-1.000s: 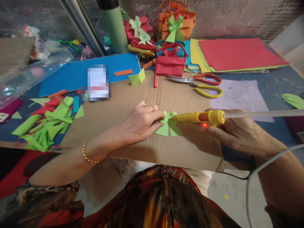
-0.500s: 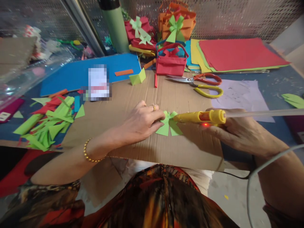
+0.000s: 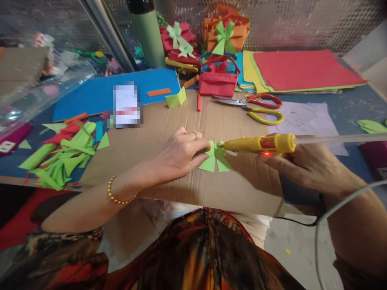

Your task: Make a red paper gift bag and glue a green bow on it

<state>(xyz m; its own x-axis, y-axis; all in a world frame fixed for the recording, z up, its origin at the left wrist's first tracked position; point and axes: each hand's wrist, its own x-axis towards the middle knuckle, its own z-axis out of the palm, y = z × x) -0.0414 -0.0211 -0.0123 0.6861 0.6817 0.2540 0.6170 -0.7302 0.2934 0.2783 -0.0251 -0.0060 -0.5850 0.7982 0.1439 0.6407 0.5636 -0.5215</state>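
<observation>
A light green paper bow [image 3: 215,159] lies on the cardboard sheet [image 3: 121,157] in front of me. My left hand [image 3: 185,153] rests on the cardboard, its thumb and fingers closed on the bow's left side. In my right hand [image 3: 311,165] is a yellow hot glue gun [image 3: 248,144], with a red light glowing on it and a long clear glue stick [image 3: 338,139] coming out of its back. The gun's nozzle points left at the bow's right loop; whether it touches the paper I cannot tell. The gun hides part of my right fingers.
Scissors [image 3: 250,105] lie beyond the bow. Red [image 3: 219,78] and orange [image 3: 238,36] paper bags stand at the back, near coloured paper sheets [image 3: 305,70] and a green bottle [image 3: 146,38]. Green paper scraps [image 3: 65,161] are heaped at left. A grey cable [image 3: 320,229] crosses my right forearm.
The glue gun and my right hand have shifted slightly right, and the gun's back end has risen a little. My left hand keeps its hold on the bow.
</observation>
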